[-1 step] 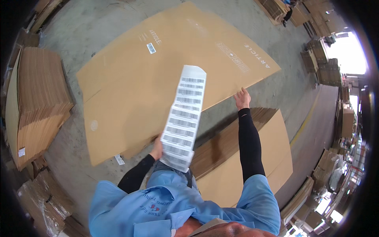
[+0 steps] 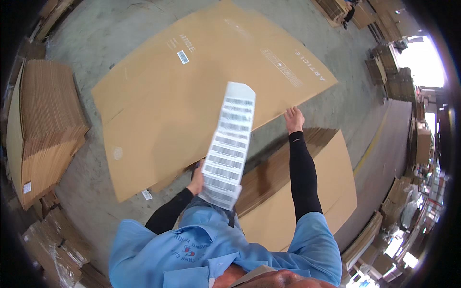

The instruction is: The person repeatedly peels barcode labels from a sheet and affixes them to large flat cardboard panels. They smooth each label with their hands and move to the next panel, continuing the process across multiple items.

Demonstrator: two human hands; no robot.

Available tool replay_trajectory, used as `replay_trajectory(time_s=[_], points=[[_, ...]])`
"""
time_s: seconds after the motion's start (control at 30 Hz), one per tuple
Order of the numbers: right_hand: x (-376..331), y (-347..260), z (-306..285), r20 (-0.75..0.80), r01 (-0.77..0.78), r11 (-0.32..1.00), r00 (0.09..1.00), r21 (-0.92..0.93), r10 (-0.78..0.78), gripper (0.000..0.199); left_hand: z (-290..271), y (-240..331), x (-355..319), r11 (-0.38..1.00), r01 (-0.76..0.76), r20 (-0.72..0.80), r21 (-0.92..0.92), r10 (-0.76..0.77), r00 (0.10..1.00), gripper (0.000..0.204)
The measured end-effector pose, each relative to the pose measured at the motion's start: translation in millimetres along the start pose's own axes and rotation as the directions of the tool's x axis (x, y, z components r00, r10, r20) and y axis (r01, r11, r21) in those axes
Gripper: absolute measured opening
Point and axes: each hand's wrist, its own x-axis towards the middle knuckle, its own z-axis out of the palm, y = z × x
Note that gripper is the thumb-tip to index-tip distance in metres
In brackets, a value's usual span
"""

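The left hand (image 2: 196, 182) clamps fingers on limp-looking labels (image 2: 228, 150). The right hand (image 2: 294, 119) pinches stiff-looking cardboard (image 2: 187, 110) by its edge, the best hold.

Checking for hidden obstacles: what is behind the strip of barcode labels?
Behind the label strip, the large cardboard sheet shows on both sides, with grey floor and a cardboard stack at lower right. Whatever the strip directly covers cannot be seen.

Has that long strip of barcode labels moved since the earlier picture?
Yes, slightly: the strip of barcode labels has shifted rightward, away from the cardboard stack at the far left of the view.
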Motion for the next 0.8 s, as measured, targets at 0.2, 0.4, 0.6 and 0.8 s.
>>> replay_trajectory(time_s=[0.2, 0.4, 0.6, 0.8], points=[[-73, 65, -45, 0.146, -0.176, 0.978, 0.971, -0.112, 0.191, 0.059, 59, -5, 27, 0.993, 0.07, 0.151, 0.097, -0.084, 0.985, 0.066], [-195, 95, -145, -0.104, -0.226, 0.958, 0.963, 0.178, 0.247, 0.057, 76, 25, 46, 0.956, 0.03, 0.197, 0.291, -0.091, 0.976, 0.065], [-328, 71, -244, -0.461, 0.141, 0.99, 0.879, 0.004, -0.123, 0.051, 128, 62, 45, 0.872, -0.251, 0.451, 0.42, 0.039, 0.892, 0.065], [-443, 139, -223, -0.461, 0.054, 0.969, 0.885, 0.242, 0.065, 0.064, 179, 88, 24, 0.754, -0.527, 0.835, 0.392, -0.051, 0.548, 0.055]])
